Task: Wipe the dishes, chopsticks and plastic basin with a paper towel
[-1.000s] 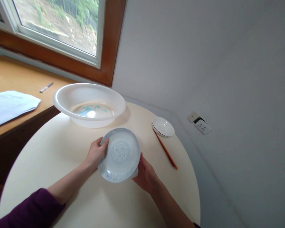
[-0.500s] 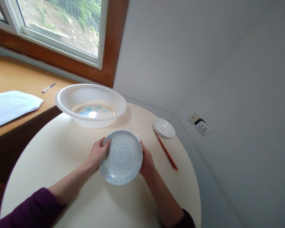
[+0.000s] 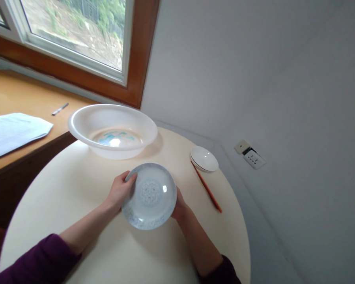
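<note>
A pale blue-white plate (image 3: 149, 197) with a patterned rim and a flower-like design at its centre is held above the round table. My left hand (image 3: 121, 189) grips its left edge, thumb on the upper face and fingers underneath. Behind the plate's right side is my right hand (image 3: 180, 205), its fingers hidden by the plate. What that hand may hold underneath cannot be seen.
A large translucent basin (image 3: 115, 152) stands at the back of the white table (image 3: 85, 169). Small white dishes (image 3: 204, 159) and reddish-brown chopsticks (image 3: 207, 188) lie at the right. Papers (image 3: 14, 132) and a pen (image 3: 60, 109) rest on the wooden desk.
My right hand has slid further behind the plate. A white scrap that showed past the plate's upper right edge is now out of sight. The plate has tilted slightly, and a window reflection appears.
</note>
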`<act>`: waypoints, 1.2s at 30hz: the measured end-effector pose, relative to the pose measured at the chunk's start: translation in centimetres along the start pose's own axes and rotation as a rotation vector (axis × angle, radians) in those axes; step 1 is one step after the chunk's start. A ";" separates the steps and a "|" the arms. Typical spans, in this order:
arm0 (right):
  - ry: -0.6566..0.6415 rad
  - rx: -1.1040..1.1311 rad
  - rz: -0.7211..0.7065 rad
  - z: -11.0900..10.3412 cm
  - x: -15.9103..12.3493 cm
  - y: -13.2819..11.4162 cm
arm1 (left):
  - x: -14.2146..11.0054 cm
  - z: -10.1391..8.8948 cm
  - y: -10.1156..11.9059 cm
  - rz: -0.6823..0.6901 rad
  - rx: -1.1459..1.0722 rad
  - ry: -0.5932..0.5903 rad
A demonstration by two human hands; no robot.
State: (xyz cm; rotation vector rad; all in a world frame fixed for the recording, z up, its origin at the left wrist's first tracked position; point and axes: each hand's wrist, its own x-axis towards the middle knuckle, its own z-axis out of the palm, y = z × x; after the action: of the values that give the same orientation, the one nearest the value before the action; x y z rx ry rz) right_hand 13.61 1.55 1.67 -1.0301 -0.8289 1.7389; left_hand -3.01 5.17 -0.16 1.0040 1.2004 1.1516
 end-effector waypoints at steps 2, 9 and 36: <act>0.005 0.017 0.064 -0.1 -0.1 -0.1 | 0.0 -0.1 0.0 -0.014 0.002 0.001; 0.138 -0.075 -0.006 -0.9 -0.3 -0.2 | 0.0 -0.1 0.4 -0.104 -0.056 0.000; 0.247 -0.527 0.048 -5.9 -3.3 -2.4 | 0.5 -0.4 1.5 -0.226 -0.218 0.067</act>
State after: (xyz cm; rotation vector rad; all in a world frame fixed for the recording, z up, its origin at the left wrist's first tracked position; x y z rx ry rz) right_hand 20.54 -0.19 2.16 -1.5875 -1.1364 1.4177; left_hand -3.58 5.90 1.18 0.6532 1.1796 1.1156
